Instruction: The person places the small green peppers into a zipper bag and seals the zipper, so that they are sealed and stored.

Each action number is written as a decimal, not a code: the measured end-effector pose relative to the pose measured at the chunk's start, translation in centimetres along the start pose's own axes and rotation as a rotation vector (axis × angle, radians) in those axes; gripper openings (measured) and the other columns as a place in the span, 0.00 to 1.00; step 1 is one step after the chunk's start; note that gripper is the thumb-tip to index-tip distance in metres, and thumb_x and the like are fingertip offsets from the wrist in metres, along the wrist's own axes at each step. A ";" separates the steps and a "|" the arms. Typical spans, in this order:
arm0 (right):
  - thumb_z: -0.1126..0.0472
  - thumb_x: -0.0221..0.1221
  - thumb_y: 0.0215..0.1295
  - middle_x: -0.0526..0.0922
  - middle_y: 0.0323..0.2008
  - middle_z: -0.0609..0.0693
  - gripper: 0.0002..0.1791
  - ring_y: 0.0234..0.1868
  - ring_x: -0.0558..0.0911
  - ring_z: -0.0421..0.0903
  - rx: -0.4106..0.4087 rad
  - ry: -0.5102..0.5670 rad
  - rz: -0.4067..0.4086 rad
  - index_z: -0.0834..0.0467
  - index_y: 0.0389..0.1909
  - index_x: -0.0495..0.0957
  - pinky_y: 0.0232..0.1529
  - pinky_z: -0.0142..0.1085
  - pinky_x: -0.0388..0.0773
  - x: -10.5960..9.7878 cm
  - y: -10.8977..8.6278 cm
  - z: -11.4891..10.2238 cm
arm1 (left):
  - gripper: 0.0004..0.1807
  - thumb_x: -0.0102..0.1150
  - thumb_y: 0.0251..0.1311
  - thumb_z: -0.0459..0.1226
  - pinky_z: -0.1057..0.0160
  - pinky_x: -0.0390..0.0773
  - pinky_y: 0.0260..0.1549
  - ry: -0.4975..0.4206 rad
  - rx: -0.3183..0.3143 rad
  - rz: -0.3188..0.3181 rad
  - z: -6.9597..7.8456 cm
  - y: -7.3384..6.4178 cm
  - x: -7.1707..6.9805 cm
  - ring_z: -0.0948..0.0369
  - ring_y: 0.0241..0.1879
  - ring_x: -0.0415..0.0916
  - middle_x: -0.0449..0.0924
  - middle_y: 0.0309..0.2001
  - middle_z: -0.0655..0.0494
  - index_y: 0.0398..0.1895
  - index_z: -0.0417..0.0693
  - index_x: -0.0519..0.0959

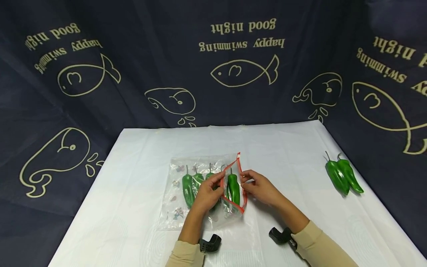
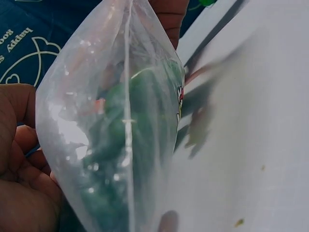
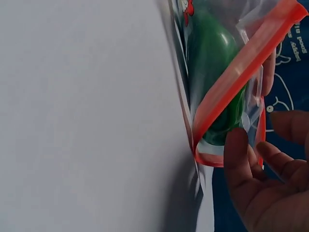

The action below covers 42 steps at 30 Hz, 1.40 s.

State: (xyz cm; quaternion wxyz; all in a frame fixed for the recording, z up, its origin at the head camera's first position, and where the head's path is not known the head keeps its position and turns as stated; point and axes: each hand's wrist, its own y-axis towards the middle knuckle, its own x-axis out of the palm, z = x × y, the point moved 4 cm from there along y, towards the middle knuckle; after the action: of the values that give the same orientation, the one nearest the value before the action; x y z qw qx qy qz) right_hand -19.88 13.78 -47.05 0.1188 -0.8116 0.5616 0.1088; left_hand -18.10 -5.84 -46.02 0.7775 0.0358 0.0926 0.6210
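Note:
A clear plastic zip bag [image 1: 169,185] with a red-edged mouth lies on the table, its opening facing right and spread apart. Several green peppers [image 1: 188,191] lie side by side inside it; one pepper [image 1: 234,188] shows through the open mouth. My left hand [image 1: 208,193] grips the near-left side of the red rim. On the opposite side, my right hand [image 1: 263,188] pinches the rim between thumb and fingers. The right wrist view shows the red edge [image 3: 241,72] beside a pepper [image 3: 210,53]. Bag film [image 2: 116,125] blurs the peppers in the left wrist view, close to the left hand [image 2: 24,174].
Two more green peppers [image 1: 337,178] lie together near the right edge of the white table [image 1: 287,148]. A dark curtain [image 1: 173,55] with fish and whale drawings hangs behind and at both sides. Black wrist devices [image 1: 211,243] sit at both cuffs.

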 end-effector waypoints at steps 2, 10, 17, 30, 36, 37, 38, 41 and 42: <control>0.66 0.56 0.69 0.76 0.51 0.63 0.22 0.43 0.82 0.55 0.010 0.030 -0.024 0.67 0.63 0.70 0.37 0.43 0.81 0.3 0.1 0.0 | 0.30 0.51 0.51 0.17 0.71 0.74 0.39 -0.010 -0.010 0.015 -1.0 0.2 -0.1 0.42 0.47 0.76 0.75 0.57 0.32 0.63 0.27 0.72; 0.63 0.59 0.68 0.79 0.45 0.56 0.21 0.43 0.81 0.49 0.020 0.048 -0.033 0.65 0.59 0.73 0.42 0.39 0.79 1.5 0.6 0.2 | 0.31 0.50 0.54 0.19 0.70 0.75 0.31 -0.155 -0.065 0.004 -2.2 0.2 -0.3 0.57 0.42 0.76 0.76 0.54 0.34 0.65 0.31 0.72; 0.66 0.56 0.66 0.77 0.48 0.63 0.27 0.44 0.83 0.55 0.060 0.242 -0.111 0.69 0.64 0.66 0.45 0.46 0.81 2.7 0.8 0.1 | 0.32 0.49 0.54 0.19 0.70 0.74 0.29 -0.148 -0.055 -0.027 -1.6 0.0 -0.1 0.53 0.45 0.75 0.73 0.61 0.35 0.67 0.32 0.70; 0.62 0.50 0.73 0.75 0.51 0.56 0.29 0.44 0.83 0.48 0.141 0.478 -0.191 0.65 0.70 0.55 0.48 0.42 0.80 3.5 1.1 -0.1 | 0.34 0.48 0.53 0.18 0.70 0.73 0.30 -0.104 -0.077 -0.034 -1.7 0.2 -0.1 0.45 0.50 0.74 0.71 0.63 0.36 0.68 0.33 0.69; 0.60 0.52 0.71 0.72 0.53 0.57 0.36 0.41 0.83 0.45 0.163 0.577 -0.190 0.63 0.74 0.46 0.46 0.39 0.81 3.7 1.1 -0.5 | 0.33 0.48 0.52 0.19 0.70 0.73 0.27 -0.107 -0.081 -0.010 -1.1 0.2 -0.2 0.53 0.46 0.76 0.71 0.62 0.36 0.67 0.33 0.71; 0.60 0.52 0.71 0.71 0.53 0.57 0.38 0.41 0.83 0.45 0.168 0.590 -0.190 0.62 0.74 0.44 0.46 0.38 0.81 3.8 1.0 -0.5 | 0.33 0.48 0.52 0.19 0.70 0.73 0.26 -0.112 -0.078 -0.007 -1.1 0.1 -0.2 0.53 0.45 0.76 0.71 0.63 0.36 0.67 0.33 0.71; 0.60 0.52 0.71 0.70 0.54 0.57 0.39 0.41 0.83 0.44 0.169 0.598 -0.191 0.62 0.74 0.41 0.46 0.37 0.81 3.8 1.0 -0.6 | 0.33 0.48 0.52 0.19 0.70 0.73 0.26 -0.118 -0.079 -0.005 -1.1 0.1 -0.2 0.54 0.43 0.76 0.72 0.61 0.35 0.66 0.33 0.71; 0.61 0.50 0.71 0.68 0.55 0.59 0.40 0.41 0.83 0.45 0.168 0.596 -0.182 0.61 0.74 0.37 0.46 0.38 0.81 3.8 0.9 -0.6 | 0.33 0.48 0.52 0.19 0.70 0.73 0.25 -0.136 -0.082 0.001 -1.1 0.1 -0.1 0.56 0.41 0.76 0.75 0.56 0.32 0.66 0.32 0.71; 0.61 0.50 0.71 0.67 0.56 0.60 0.40 0.42 0.83 0.46 0.163 0.585 -0.180 0.61 0.74 0.36 0.47 0.38 0.81 3.7 0.9 -0.6 | 0.33 0.48 0.52 0.19 0.70 0.73 0.25 -0.139 -0.086 0.003 -1.2 0.1 -0.1 0.57 0.40 0.75 0.76 0.54 0.31 0.66 0.32 0.71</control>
State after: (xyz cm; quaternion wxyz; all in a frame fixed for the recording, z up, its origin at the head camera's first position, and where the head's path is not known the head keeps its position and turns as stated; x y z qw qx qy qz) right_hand -19.41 10.05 -47.71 0.0258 -0.8427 0.5048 -0.1855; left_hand -18.42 -5.96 -47.18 0.7820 0.0456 0.0117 0.6215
